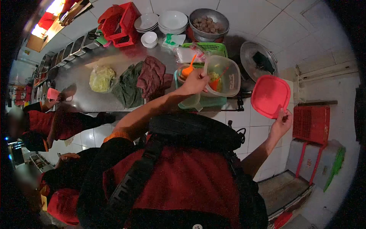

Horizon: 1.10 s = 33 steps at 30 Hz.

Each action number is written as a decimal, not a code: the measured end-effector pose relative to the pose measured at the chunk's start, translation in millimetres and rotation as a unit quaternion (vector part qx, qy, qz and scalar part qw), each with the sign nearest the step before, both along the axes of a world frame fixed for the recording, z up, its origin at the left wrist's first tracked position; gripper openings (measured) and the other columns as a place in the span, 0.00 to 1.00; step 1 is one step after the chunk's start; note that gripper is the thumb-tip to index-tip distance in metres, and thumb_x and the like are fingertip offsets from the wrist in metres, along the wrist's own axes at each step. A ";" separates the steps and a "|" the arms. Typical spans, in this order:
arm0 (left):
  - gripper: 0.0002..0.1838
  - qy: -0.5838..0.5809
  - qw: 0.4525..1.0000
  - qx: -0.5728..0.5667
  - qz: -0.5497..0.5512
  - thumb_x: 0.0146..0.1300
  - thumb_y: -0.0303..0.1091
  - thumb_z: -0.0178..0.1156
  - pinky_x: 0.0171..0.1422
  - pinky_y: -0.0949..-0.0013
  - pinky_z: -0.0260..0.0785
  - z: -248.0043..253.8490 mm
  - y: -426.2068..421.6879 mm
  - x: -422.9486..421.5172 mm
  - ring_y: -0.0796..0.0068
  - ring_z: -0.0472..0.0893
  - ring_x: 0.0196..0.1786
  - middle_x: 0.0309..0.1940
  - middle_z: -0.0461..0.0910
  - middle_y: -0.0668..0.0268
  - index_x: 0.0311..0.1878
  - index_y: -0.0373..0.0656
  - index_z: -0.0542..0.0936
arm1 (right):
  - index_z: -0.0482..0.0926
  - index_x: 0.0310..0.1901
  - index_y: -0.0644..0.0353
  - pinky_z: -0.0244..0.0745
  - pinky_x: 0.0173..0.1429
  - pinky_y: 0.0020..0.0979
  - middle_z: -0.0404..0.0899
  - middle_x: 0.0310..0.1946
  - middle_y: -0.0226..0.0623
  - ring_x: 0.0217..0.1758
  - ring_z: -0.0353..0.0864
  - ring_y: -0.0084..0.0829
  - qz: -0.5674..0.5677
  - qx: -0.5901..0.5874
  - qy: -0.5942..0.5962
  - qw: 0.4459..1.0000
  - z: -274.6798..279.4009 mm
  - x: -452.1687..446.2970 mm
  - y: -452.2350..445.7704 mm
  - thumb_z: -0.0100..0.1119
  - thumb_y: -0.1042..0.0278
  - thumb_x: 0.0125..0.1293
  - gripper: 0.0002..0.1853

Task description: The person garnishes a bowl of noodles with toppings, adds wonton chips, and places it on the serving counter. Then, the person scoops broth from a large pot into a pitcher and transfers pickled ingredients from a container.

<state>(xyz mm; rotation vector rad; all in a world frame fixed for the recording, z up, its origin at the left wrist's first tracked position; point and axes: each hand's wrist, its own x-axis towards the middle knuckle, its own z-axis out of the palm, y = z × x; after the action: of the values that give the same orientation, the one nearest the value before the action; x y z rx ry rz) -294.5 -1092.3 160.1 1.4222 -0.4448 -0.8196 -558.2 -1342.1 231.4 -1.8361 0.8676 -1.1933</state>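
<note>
My left hand [196, 81] is closed on the near-left rim of a clear plastic container [230, 82], which looks tilted. Inside it are yellowish-green contents and an orange utensil [215, 84]. Another orange spoon [188, 70] rests in a tub just beyond my left fingers. Out to the right, my right hand [282, 121] pinches the edge of a red plastic lid [270, 96], held up apart from the container. Beneath the container, a pale green tub or tray [213, 102] shows in part.
On the steel counter [82, 76] lie a bag of greens [102, 79] and dark cloths [154, 76]. Behind stand plates [172, 19], a red basket [127, 23], a bowl of meatballs [209, 24] and a large pot [248, 57]. Co-workers [42, 124] stand left; a red crate [310, 124] is right.
</note>
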 end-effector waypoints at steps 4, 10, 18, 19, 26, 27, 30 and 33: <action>0.05 -0.021 0.999 -0.030 0.022 0.62 0.28 0.53 0.27 0.74 0.76 20.1 -2.6 0.9 0.81 0.78 0.24 0.23 0.74 0.70 0.34 0.35 0.72 | 0.72 0.37 0.64 0.64 0.39 0.22 0.67 0.29 0.25 0.33 0.64 0.19 -0.005 -0.034 0.074 0.997 -26.0 -4.6 7.2 0.60 0.68 0.65 0.09; 0.05 -0.024 0.984 -0.161 0.072 0.62 0.28 0.52 0.28 0.77 0.70 74.6 8.5 -2.3 0.84 0.74 0.25 0.26 0.76 0.71 0.37 0.36 0.74 | 0.71 0.40 0.61 0.65 0.41 0.23 0.67 0.28 0.26 0.32 0.64 0.20 0.149 0.024 0.021 0.988 -73.6 30.8 24.4 0.59 0.69 0.65 0.07; 0.04 -0.099 0.949 -0.188 0.235 0.55 0.24 0.54 0.31 0.80 0.64 187.5 129.0 5.1 0.87 0.72 0.27 0.26 0.76 0.73 0.33 0.36 0.76 | 0.73 0.42 0.62 0.72 0.44 0.34 0.76 0.35 0.39 0.37 0.76 0.32 0.208 0.021 0.213 0.954 -124.9 110.9 61.4 0.58 0.64 0.65 0.11; 0.03 -0.119 0.944 -0.155 0.264 0.55 0.24 0.54 0.31 0.80 0.64 197.6 146.9 -0.7 0.87 0.72 0.27 0.26 0.76 0.72 0.32 0.37 0.76 | 0.73 0.42 0.62 0.72 0.44 0.34 0.76 0.35 0.39 0.37 0.76 0.32 0.230 0.019 0.210 0.950 -133.2 118.8 61.3 0.58 0.64 0.65 0.11; 0.08 -0.220 0.878 -0.020 0.424 0.54 0.25 0.56 0.30 0.81 0.57 169.1 250.1 -32.3 0.89 0.65 0.26 0.22 0.66 0.78 0.24 0.45 0.66 | 0.73 0.50 0.64 0.72 0.49 0.37 0.76 0.41 0.43 0.41 0.77 0.37 0.280 -0.095 0.417 0.860 -140.2 160.9 47.3 0.57 0.60 0.64 0.18; 0.08 -0.217 0.861 -0.017 0.460 0.54 0.25 0.56 0.30 0.81 0.57 162.5 260.0 -38.8 0.89 0.65 0.26 0.22 0.66 0.78 0.24 0.45 0.67 | 0.73 0.50 0.65 0.72 0.50 0.36 0.77 0.42 0.43 0.42 0.77 0.37 0.260 -0.115 0.478 0.831 -123.1 172.3 51.6 0.57 0.59 0.64 0.19; 0.08 -0.208 0.814 -0.015 0.542 0.55 0.26 0.56 0.31 0.81 0.58 158.2 282.9 -57.7 0.90 0.65 0.27 0.23 0.67 0.78 0.25 0.44 0.67 | 0.73 0.51 0.64 0.72 0.50 0.35 0.77 0.43 0.44 0.44 0.78 0.35 0.393 -0.015 0.300 0.869 -59.4 219.8 91.2 0.57 0.63 0.64 0.17; 0.08 -0.211 0.794 0.060 0.568 0.55 0.25 0.55 0.32 0.81 0.59 149.6 306.2 -75.8 0.89 0.65 0.28 0.24 0.66 0.78 0.25 0.43 0.66 | 0.74 0.50 0.62 0.73 0.49 0.34 0.77 0.41 0.41 0.44 0.78 0.32 0.563 -0.067 0.137 0.812 41.1 258.8 181.2 0.58 0.70 0.63 0.14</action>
<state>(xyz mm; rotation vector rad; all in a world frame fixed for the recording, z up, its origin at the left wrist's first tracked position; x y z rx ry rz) -370.3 -786.0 309.7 1.6499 0.1899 0.4716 -299.4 -1160.9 272.4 -2.1141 -0.2621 -0.2159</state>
